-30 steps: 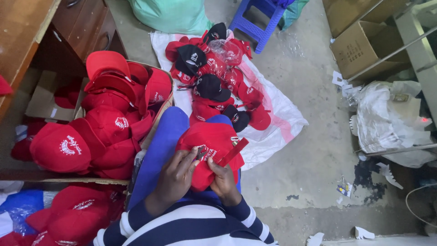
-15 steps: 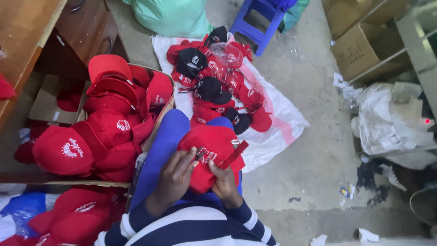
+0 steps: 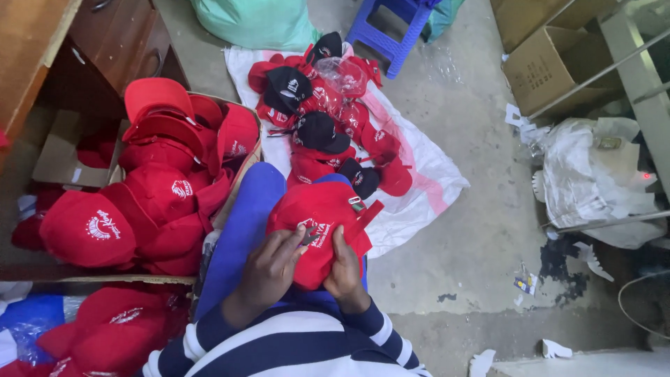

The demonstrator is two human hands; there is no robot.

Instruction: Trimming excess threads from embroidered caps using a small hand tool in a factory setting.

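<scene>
Low in the centre of the frame, a red cap (image 3: 322,230) lies on the person's lap. The left hand (image 3: 271,269) and right hand (image 3: 344,269) both grip it, thumbs on the white embroidery, so the front is held flat. At left, a box of red caps (image 3: 160,188); above, more caps on a white sheet (image 3: 426,174).

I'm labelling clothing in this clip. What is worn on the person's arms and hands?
Both arms wear long sleeves with wide navy and white stripes, ending at the wrists. The left hand and right hand are bare: no gloves, rings or watch show.
</scene>
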